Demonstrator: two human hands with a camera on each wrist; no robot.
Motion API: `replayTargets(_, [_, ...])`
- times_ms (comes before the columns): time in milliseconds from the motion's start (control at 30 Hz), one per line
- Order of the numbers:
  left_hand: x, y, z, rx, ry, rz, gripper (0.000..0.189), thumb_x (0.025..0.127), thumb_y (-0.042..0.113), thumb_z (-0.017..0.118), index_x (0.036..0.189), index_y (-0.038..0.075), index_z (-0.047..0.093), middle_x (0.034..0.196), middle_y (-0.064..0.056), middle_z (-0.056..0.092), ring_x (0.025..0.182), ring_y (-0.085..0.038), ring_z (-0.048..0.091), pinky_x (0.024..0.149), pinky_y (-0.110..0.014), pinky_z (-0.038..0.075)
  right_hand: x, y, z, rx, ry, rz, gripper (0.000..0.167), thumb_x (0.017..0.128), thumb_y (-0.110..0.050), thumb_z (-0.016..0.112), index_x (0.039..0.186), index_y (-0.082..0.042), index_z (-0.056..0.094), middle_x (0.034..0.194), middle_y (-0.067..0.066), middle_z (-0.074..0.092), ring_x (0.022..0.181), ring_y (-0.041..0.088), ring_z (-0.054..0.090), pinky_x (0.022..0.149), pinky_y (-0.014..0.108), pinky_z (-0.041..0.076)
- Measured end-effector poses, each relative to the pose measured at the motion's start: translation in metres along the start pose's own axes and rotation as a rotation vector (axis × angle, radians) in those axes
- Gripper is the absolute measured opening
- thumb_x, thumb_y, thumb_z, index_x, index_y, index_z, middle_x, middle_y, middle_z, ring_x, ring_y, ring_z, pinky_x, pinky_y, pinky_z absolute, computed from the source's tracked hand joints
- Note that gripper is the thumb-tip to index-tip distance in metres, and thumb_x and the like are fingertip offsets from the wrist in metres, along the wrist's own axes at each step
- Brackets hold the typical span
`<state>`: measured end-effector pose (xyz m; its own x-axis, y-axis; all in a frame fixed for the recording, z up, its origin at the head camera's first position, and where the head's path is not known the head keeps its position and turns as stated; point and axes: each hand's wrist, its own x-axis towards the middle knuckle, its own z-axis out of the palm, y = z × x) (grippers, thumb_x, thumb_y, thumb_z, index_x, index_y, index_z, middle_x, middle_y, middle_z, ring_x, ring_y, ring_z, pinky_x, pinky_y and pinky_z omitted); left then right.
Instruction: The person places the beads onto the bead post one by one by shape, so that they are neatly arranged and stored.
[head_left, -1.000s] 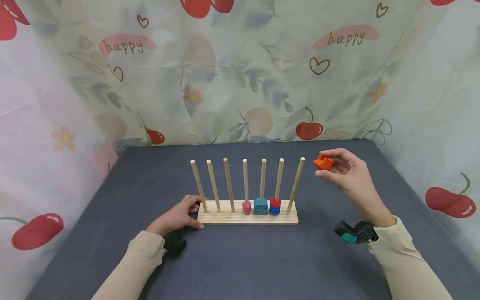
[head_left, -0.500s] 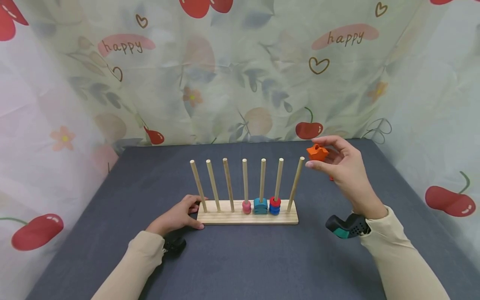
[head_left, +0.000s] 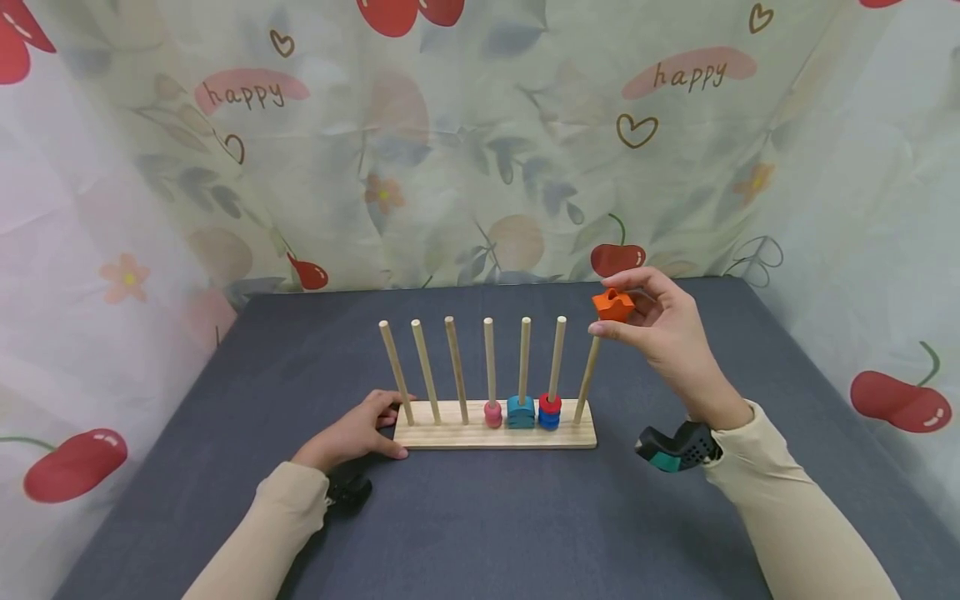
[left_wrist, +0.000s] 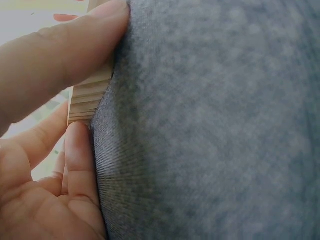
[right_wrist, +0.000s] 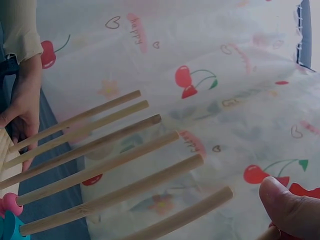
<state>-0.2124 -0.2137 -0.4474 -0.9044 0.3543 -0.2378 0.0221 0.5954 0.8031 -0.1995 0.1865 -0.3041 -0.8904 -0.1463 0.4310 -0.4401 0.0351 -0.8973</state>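
Observation:
In the head view, a wooden peg stand [head_left: 450,437] with a row of upright pegs sits on the dark tabletop. My right hand [head_left: 663,333] pinches an orange star-shaped bead [head_left: 613,305] between thumb and fingers, right at the top of the rightmost peg [head_left: 588,375]; the bead overlaps that peg's tip. My left hand [head_left: 363,432] grips the stand's left end, thumb at the front edge and fingers behind; its wrist view shows the wooden end [left_wrist: 87,100] between them. Pink beads [head_left: 492,414], teal pieces [head_left: 521,412] and a red bead [head_left: 551,404] over blue [head_left: 550,421] sit low on three pegs.
The dark cloth-like tabletop [head_left: 480,525] spreads around the stand. A patterned curtain [head_left: 450,167] with cherries and hearts hangs behind and at both sides. Several bare pegs [right_wrist: 120,180] stick up near my right hand in the right wrist view.
My right hand has moved left with the star bead, rising at first, from beside the stand to the top of the rightmost peg. My left hand stays on the stand's end.

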Motion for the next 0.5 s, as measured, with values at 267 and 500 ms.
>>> replayTargets(267, [0.000, -0.001, -0.001, 0.020, 0.004, 0.014, 0.081, 0.069, 0.014, 0.088, 0.140, 0.007, 0.048, 0.124, -0.016, 0.040, 0.113, -0.028, 0.043, 0.104, -0.050, 0.036, 0.002, 0.002, 0.004, -0.054, -0.030, -0.014, 0.045, 0.076, 0.007, 0.077, 0.115, -0.006, 0.059, 0.119, 0.005, 0.057, 0.097, 0.012, 0.062, 0.081, 0.018, 0.053])
replayTargets(500, [0.000, -0.001, -0.001, 0.011, -0.001, 0.010, 0.082, 0.069, 0.013, 0.088, 0.140, 0.007, 0.048, 0.123, -0.016, 0.040, 0.116, -0.030, 0.043, 0.105, -0.052, 0.035, 0.000, 0.010, 0.004, -0.127, -0.032, -0.008, 0.045, 0.076, 0.006, 0.077, 0.115, -0.007, 0.059, 0.116, 0.001, 0.057, 0.096, 0.011, 0.062, 0.081, 0.017, 0.052])
